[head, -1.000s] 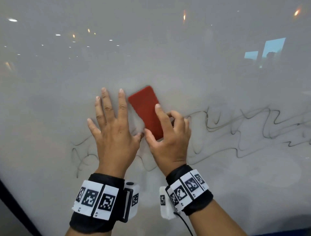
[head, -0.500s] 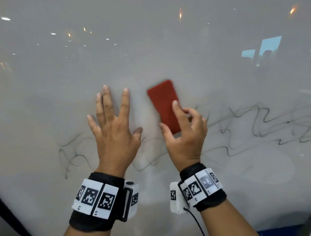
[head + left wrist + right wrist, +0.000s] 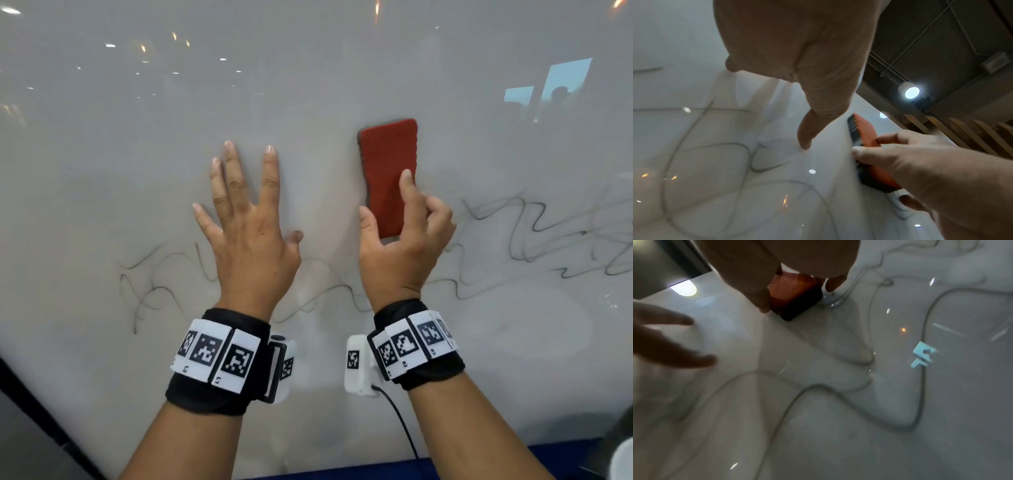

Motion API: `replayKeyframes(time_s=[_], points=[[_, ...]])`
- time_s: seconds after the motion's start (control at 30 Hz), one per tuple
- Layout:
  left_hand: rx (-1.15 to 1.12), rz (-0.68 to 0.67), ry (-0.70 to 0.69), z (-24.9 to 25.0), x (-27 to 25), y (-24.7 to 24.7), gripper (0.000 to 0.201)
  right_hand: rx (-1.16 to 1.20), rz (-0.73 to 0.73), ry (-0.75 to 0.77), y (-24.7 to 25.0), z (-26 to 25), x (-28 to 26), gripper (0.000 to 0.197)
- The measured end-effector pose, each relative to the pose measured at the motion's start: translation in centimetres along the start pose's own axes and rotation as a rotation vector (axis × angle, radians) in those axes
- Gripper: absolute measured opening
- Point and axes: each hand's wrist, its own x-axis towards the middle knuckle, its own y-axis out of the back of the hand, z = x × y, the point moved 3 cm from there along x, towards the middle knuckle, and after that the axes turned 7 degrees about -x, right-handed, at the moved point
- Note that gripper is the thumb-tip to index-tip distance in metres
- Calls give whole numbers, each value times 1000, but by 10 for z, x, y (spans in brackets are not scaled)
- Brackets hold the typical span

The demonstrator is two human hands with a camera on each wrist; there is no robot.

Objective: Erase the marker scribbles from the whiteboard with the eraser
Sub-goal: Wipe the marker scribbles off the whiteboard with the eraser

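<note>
A glossy whiteboard [image 3: 342, 85] fills the head view. Thin black marker scribbles [image 3: 534, 236] wind across its lower half, from the far left [image 3: 150, 291] to the right edge. My right hand [image 3: 400, 240] grips a red eraser [image 3: 388, 171] with a dark felt side, thumb on its left edge and index finger on its back, and holds it flat against the board just above the scribbles. The eraser [image 3: 863, 134] and its dark edge show in the left wrist view, and the eraser [image 3: 795, 295] in the right wrist view. My left hand [image 3: 246, 219] lies flat on the board with its fingers spread.
A dark frame edge [image 3: 41, 421] runs along the board's lower left. A blue strip [image 3: 376, 471] lies under the bottom edge. Ceiling lights and a window [image 3: 565, 78] reflect in the board. A cable [image 3: 397, 421] hangs from the right wrist camera.
My right hand has slid the eraser to the right and turned it more upright. The left hand has stayed flat on the board.
</note>
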Motion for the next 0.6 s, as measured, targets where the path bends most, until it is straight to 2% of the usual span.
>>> replayKeyframes(time_s=[0.03, 0.17, 0.23, 0.3, 0.4, 0.53, 0.6], points=[[3, -3, -14, 4, -1, -2, 106, 13, -31, 9, -2, -7, -9, 62], [10, 5, -52, 12, -2, -7, 105, -8, -202, 219, -4, -19, -31, 66], [22, -8, -45, 11, -1, -7, 105, -35, -142, 194, 0, -6, -15, 64], [27, -14, -37, 10, -2, -7, 105, -9, -45, 98, 5, 5, 0, 64], [8, 11, -9, 13, -2, -10, 108, 35, -58, 32, 3, 2, -3, 65], [4, 27, 18, 14, -1, -13, 109, 3, -232, 237, 3, 1, -18, 62], [-1, 27, 38, 15, -2, -14, 110, -17, -223, 259, 7, 14, -6, 61]])
